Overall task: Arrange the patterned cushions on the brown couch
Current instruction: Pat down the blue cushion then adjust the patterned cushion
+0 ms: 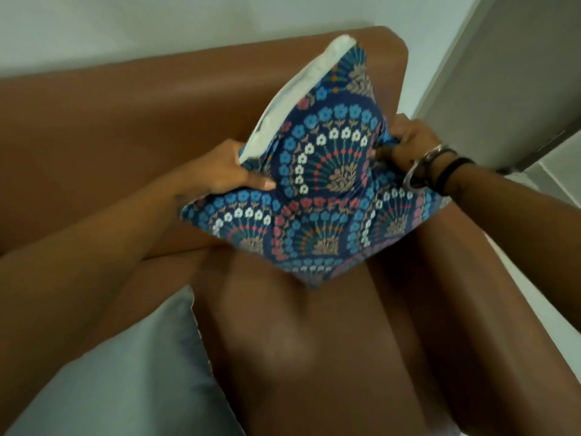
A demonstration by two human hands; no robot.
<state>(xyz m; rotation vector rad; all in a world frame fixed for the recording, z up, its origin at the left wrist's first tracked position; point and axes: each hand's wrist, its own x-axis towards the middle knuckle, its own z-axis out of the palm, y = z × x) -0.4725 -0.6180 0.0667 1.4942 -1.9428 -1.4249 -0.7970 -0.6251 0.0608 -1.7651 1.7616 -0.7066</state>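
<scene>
A blue cushion (323, 180) with floral fan patterns in red, white and light blue is held up over the seat of the brown couch (119, 130), near its right end. A white side or back of the cushion shows along its upper left edge. My left hand (232, 171) grips the cushion's left edge, thumb pressed on the patterned face. My right hand (405, 143), with bracelets at the wrist, pinches the fabric at the cushion's right edge. The cushion's lowest corner hangs just above the seat.
A plain grey cushion (132, 372) lies on the seat at the lower left. The couch's right armrest (465, 278) runs under my right forearm. A pale wall stands behind the couch, and a grey door or panel (509, 73) is at the right.
</scene>
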